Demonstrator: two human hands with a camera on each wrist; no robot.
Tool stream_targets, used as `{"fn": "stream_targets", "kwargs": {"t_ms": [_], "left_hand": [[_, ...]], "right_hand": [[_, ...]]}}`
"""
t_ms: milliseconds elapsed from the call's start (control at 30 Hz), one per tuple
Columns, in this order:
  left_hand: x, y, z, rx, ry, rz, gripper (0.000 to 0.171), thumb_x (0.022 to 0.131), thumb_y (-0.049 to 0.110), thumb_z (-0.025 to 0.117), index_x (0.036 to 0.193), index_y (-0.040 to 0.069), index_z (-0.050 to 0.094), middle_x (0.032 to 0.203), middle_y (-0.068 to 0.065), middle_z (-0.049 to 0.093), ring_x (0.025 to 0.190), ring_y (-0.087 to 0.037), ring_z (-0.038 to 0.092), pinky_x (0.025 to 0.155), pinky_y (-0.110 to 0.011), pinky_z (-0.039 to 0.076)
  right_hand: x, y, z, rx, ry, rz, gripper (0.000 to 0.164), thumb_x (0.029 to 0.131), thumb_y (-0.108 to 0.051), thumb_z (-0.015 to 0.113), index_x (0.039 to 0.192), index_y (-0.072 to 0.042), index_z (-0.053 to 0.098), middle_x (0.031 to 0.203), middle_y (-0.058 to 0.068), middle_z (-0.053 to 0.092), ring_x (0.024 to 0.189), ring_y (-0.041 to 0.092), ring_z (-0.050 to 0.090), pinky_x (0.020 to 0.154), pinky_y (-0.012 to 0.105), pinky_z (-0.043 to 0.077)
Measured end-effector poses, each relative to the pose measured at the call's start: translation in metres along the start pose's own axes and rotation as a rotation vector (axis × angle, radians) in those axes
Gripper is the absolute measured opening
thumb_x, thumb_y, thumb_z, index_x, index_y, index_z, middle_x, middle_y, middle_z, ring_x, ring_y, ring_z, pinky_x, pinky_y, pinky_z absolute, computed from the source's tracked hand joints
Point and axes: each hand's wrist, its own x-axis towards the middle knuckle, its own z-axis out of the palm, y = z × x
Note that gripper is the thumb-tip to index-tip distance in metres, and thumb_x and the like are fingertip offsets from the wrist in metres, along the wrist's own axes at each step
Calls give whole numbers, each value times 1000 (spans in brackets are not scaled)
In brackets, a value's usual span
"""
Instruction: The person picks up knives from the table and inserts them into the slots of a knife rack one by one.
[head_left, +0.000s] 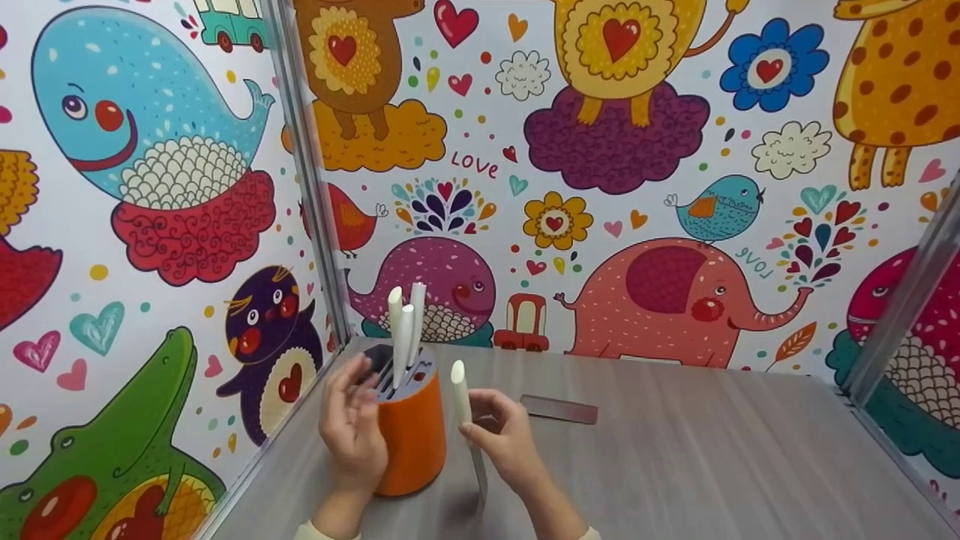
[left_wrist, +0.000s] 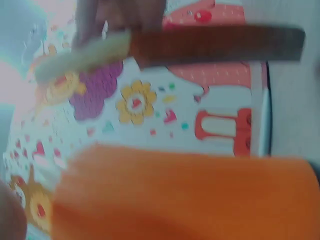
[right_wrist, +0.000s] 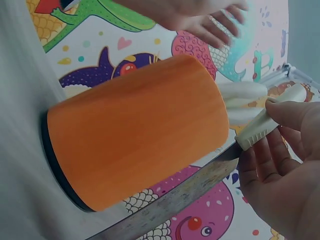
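Note:
An orange knife block [head_left: 412, 439] stands upright on the table, with several white-handled knives [head_left: 409, 337] in its grey slotted top. My left hand [head_left: 352, 431] is at the block's left side, fingers raised and loosely bent, holding nothing; whether it touches the block I cannot tell. To the right of the block, my right hand [head_left: 506, 435] pinches the pale handle of a knife [head_left: 460, 386] between thumb and fingers. Its blade [right_wrist: 175, 202] points down beside the block, apart from the slots. In the left wrist view the held knife [left_wrist: 215, 46] is blurred.
A flat, shiny rectangular strip [head_left: 559, 409] lies on the wood-grain table [head_left: 690, 457] behind my right hand. Printed cartoon panels [head_left: 510, 210] wall in the back and left, joined by a metal corner post [head_left: 307, 165] close to the block.

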Motion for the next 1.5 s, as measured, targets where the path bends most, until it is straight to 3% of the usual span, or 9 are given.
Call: {"fn": "stream_targets", "kwargs": {"t_ms": [100, 167, 367, 567, 733, 1033, 1267, 1500], "left_hand": [[-7, 8, 6, -71, -109, -27, 45, 82, -24, 47, 127, -19, 50, 124, -32, 52, 118, -21, 60, 95, -29, 54], [-13, 11, 10, -49, -182, -73, 48, 84, -22, 52, 132, -12, 50, 126, -26, 53, 119, -19, 60, 96, -28, 53], [-24, 13, 17, 43, -419, -316, 47, 96, 4, 60, 141, 10, 48, 136, -6, 56, 122, -19, 61, 102, -28, 50], [-30, 7, 19, 21, -553, -501, 43, 102, 18, 54, 143, 5, 47, 139, -13, 57, 121, -23, 63, 103, -28, 49], [-34, 3, 19, -13, -577, -568, 44, 104, 20, 50, 143, 1, 45, 140, -13, 58, 127, -26, 59, 107, -24, 46], [-33, 5, 21, -41, -588, -599, 44, 105, 23, 47, 140, -3, 46, 137, -16, 58, 128, -27, 57, 110, -28, 43], [-29, 12, 21, 2, -616, -607, 47, 106, 25, 45, 145, 0, 42, 138, -12, 59, 127, -23, 59, 110, -32, 43], [-25, 18, 20, 66, -584, -614, 41, 105, 26, 47, 140, 4, 49, 130, -8, 65, 120, -20, 63, 107, -35, 46]], "right_hand": [[-1, -2, 7, -3, 4, -3, 33, 89, -17, 73, 120, -7, 64, 115, 17, 67, 96, 24, 65, 88, 30, 58], [-2, -2, 11, -4, 11, -11, 34, 89, -18, 73, 120, -7, 64, 114, 14, 68, 97, 23, 66, 88, 30, 58], [-5, -1, 23, -2, 18, -44, 32, 90, -14, 72, 120, -8, 64, 110, 13, 68, 96, 20, 67, 87, 34, 59], [-6, 0, 31, -18, 11, -68, 32, 89, -15, 73, 119, -8, 65, 110, 12, 69, 93, 15, 67, 83, 32, 59], [-7, 0, 36, -24, 23, -83, 33, 88, -16, 74, 119, -8, 65, 111, 11, 70, 94, 16, 69, 83, 32, 60], [-8, 1, 40, -24, 68, -72, 32, 86, -18, 77, 116, -9, 67, 107, 10, 71, 95, 18, 70, 84, 32, 59], [-10, -1, 42, -24, 139, -83, 32, 83, -21, 80, 111, -11, 69, 102, 8, 72, 94, 18, 70, 83, 33, 60], [-11, 3, 41, -41, 160, -127, 31, 85, -20, 78, 113, -11, 68, 103, 8, 72, 94, 17, 71, 82, 33, 60]]}}
